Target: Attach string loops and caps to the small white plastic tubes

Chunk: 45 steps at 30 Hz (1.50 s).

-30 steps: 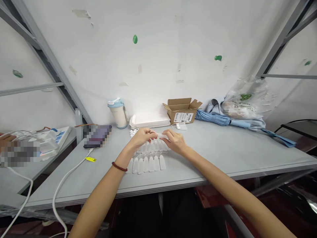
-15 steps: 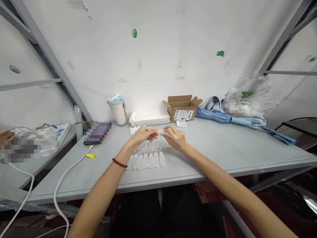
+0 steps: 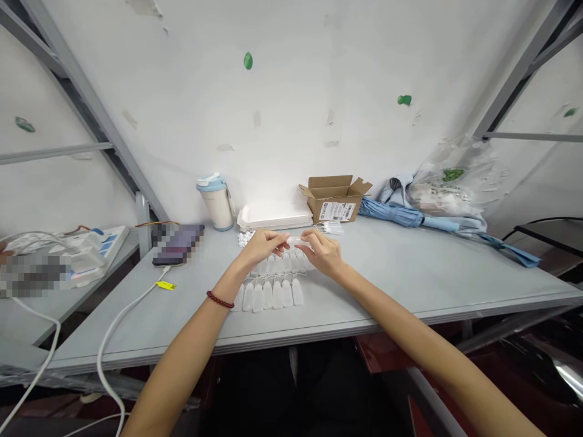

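My left hand (image 3: 265, 246), a dark red bead bracelet on its wrist, pinches one end of a small translucent white piece (image 3: 296, 241) between thumb and fingertips. From the other side, my right hand (image 3: 324, 252) is closed on the same piece with thumb and forefinger. Fingers cover its ends, so its exact kind is unclear. Just below the hands, two rows of flat translucent white tags (image 3: 277, 295) with white cords lie on the grey table (image 3: 387, 279); the back row is partly behind my hands. Beside my left hand is a pile of small white parts (image 3: 246, 238).
Behind the hands stand a lidded cup (image 3: 216, 205), a white tray (image 3: 277, 218) and an open cardboard box (image 3: 336, 203). A folded blue umbrella (image 3: 401, 215) lies at right. At left are a phone (image 3: 178, 246) with its cable and another person's hand (image 3: 5, 254).
More of the white piece shows between my fingertips now. My right fingers have shifted slightly, while both arms stay nearly in place.
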{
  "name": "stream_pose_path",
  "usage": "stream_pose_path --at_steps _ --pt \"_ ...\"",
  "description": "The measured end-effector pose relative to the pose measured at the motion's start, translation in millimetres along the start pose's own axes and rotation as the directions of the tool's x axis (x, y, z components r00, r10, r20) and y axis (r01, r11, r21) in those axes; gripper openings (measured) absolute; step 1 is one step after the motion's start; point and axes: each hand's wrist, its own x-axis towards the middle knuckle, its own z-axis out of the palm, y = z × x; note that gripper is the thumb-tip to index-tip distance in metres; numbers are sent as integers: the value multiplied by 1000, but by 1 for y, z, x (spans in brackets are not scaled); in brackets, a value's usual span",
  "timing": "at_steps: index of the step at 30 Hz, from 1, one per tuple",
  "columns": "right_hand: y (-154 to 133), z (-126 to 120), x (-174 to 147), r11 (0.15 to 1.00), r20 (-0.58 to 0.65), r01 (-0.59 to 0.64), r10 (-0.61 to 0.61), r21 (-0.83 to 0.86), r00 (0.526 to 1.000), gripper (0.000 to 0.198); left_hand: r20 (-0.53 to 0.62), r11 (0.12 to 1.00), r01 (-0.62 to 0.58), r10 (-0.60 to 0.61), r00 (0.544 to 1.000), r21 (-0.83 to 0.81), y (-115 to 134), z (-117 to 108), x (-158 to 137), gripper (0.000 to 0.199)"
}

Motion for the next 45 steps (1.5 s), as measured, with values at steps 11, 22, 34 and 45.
stream_pose_path --at_steps 11,22,34,45 --pt "1 -1 1 1000 9 -20 19 9 1000 18 61 988 -133 129 990 78 4 -1 -4 33" --pt "0 0 1 995 28 -26 24 91 999 24 45 982 -74 67 997 172 4 4 -3 47" --pt "1 3 1 969 34 -40 33 245 999 21 2 988 -67 67 998 137 8 4 -5 35" --pt "-1 -6 5 870 161 -224 169 439 972 27 41 950 -254 250 967 182 7 6 -6 29"
